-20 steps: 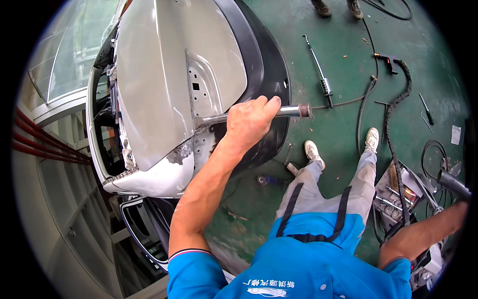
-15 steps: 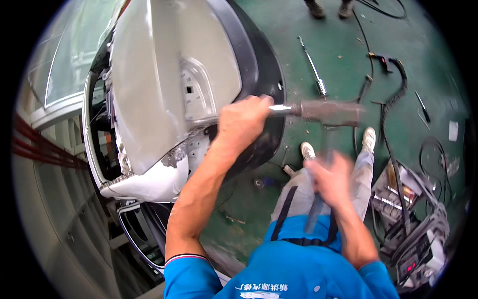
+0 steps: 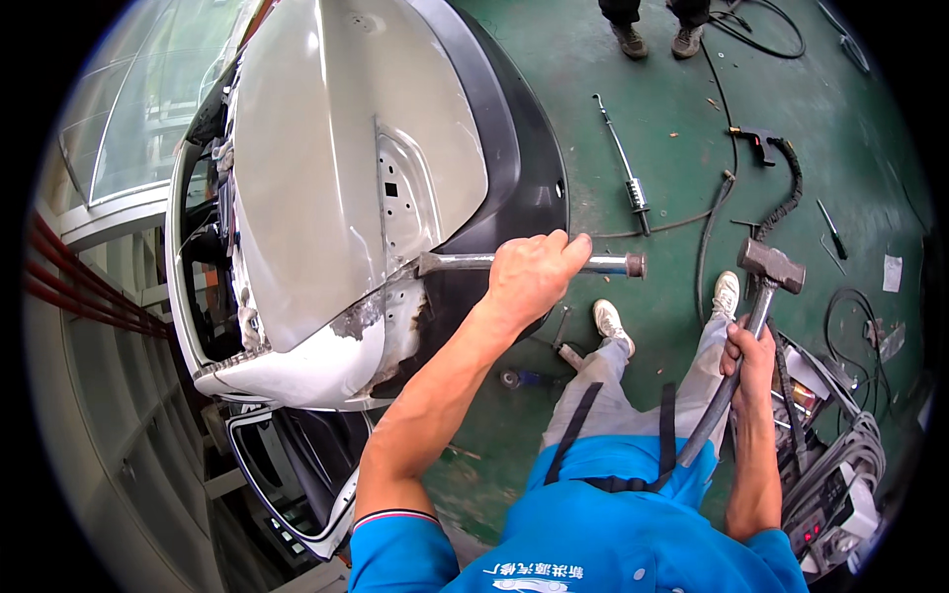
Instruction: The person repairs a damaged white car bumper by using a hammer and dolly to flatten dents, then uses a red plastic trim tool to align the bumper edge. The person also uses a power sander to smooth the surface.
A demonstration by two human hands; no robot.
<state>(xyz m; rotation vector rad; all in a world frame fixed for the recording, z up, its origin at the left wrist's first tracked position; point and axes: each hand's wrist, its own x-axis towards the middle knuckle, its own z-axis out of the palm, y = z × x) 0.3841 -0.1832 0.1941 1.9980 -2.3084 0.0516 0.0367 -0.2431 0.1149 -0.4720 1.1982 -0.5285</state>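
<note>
My left hand is wrapped round a thick steel bar with a flared tip, like a large chisel. Its tip meets the seam beside the rear panel of a car body; its round butt points right. In my right hand is a hammer, gripped mid-handle, with its block-shaped head up and well apart from the chisel's butt. Bare, scraped metal shows on the white corner below the seam. A black bumper runs along the car's near side.
On the green floor lie a slide hammer, a cable-fed gun, a screwdriver and hoses. A machine with coiled cables stands at lower right. Another person's shoes are at the top. A removed car door lies lower left.
The hammer head has swung away from the chisel's butt to the right, along with my right hand. My left hand and the chisel have shifted right and slightly down in the picture.
</note>
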